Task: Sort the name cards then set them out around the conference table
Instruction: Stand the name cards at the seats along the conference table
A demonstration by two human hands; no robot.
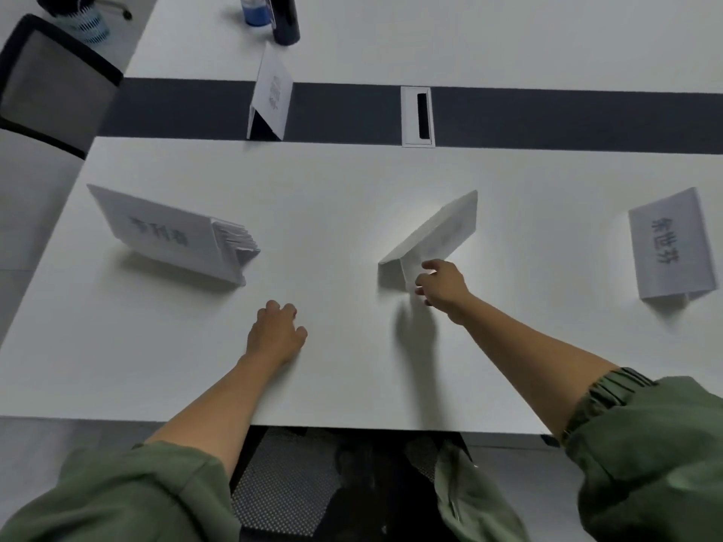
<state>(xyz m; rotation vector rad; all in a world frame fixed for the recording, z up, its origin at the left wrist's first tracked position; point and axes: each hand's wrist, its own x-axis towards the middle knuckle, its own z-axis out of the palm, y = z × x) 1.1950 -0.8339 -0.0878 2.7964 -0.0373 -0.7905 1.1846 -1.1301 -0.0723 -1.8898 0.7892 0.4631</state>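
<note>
A long white surface [332, 213] fills the view, crossed from left to right by a dark strip [547, 119] with a white-framed cable slot [418, 116] set into it. A black mesh chair [54, 84] stands at the far left corner over pale flooring. On the far half stand a dark bottle [285, 17] and, just left of it, a blue container [256, 9]. The stack of name cards [168, 232], nested one inside another, stands tented at the left; its front face carries dark characters too blurred to read. A far card [274, 91] stands across the dark strip with faint grey print that cannot be read. The right-hand card [671, 244] stands near the right edge with three dark characters running sideways, too soft to make out. Right of centre, a tented card [442, 232] lies at a slant, its lettering unreadable. The right hand [442, 285], arm stretched out from a pushed-up green sleeve [645, 444], pinches that card's near end between thumb and fingers. The left hand [276, 334] rests near the centre of the surface, fingers loosely curled with their tips down, holding nothing, well apart from the stack.
</note>
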